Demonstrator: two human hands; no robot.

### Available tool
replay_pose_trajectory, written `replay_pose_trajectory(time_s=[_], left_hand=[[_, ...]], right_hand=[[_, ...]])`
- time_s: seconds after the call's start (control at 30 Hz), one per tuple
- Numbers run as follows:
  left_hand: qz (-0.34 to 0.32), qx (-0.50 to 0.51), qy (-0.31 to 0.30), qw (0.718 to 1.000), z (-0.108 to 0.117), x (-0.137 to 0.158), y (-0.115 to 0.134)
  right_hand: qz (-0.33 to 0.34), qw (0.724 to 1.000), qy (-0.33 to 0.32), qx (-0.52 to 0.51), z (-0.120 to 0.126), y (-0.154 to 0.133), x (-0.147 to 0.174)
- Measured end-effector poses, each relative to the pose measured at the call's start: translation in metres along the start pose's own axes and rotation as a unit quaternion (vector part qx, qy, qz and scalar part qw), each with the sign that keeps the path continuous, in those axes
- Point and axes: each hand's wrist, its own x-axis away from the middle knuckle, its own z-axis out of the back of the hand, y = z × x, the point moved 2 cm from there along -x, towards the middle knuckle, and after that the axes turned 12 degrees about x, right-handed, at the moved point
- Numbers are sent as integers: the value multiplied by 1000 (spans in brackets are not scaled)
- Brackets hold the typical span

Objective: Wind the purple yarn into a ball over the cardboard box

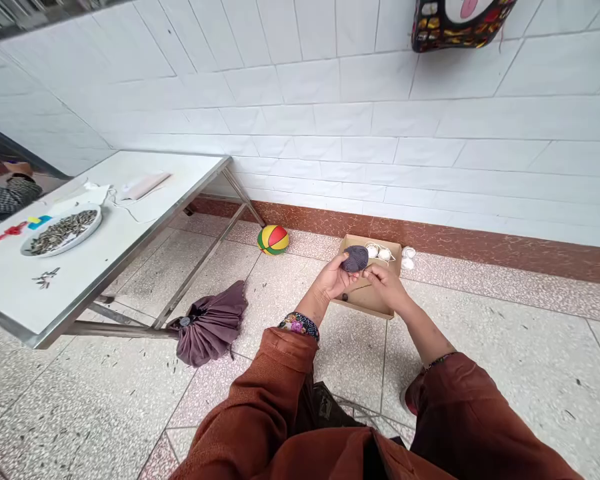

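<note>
My left hand [334, 279] is wrapped round a dark grey ball of yarn [355, 259], its thumb on the near side. Close beside it on the right, my right hand [384, 285] has its fingertips pinched together, seemingly on the grey yarn strand, which is too fine to make out clearly. Both hands are above a shallow cardboard box [366, 309] on the floor. White yarn balls [384, 255] lie at the back of the box. A small dark piece [345, 297] rests near its left side.
More white yarn [408, 259] lies right of the box by the wall. A colourful ball [273, 240] and a purple cloth bag [213, 323] are on the floor. The table [130, 250] bears a plate of seeds [63, 232]. Another person's arm [10, 193] shows far left.
</note>
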Motion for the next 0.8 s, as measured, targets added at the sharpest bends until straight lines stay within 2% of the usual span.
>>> replay_pose_trajectory(time_s=[0.07,0.13,0.23,0.3,0.37,0.47,0.57,0.67,0.8], left_hand=[[-19,-42,21,999,6,-8,-1],[-48,-126,38,990,11,-13,1],[-91,-289,73,950,16,-12,5],[-83,-356,69,928,17,-8,8],[-41,-378,26,924,15,-1,8],[49,-335,-94,936,5,9,5],[96,-226,-185,952,-8,10,1],[88,-105,-174,975,-12,0,-3],[67,-1,-74,995,-6,-18,-2]], right_hand=[[43,999,-20,6,2,-8,1],[78,996,-37,8,8,-15,1],[81,996,-25,13,20,-20,0],[71,997,-4,20,27,-20,-2],[56,998,22,26,31,-19,-4],[18,997,77,24,32,-13,-6],[-25,995,96,9,30,-2,-5],[-59,995,74,26,26,11,-3],[-23,996,42,75,21,13,0]])
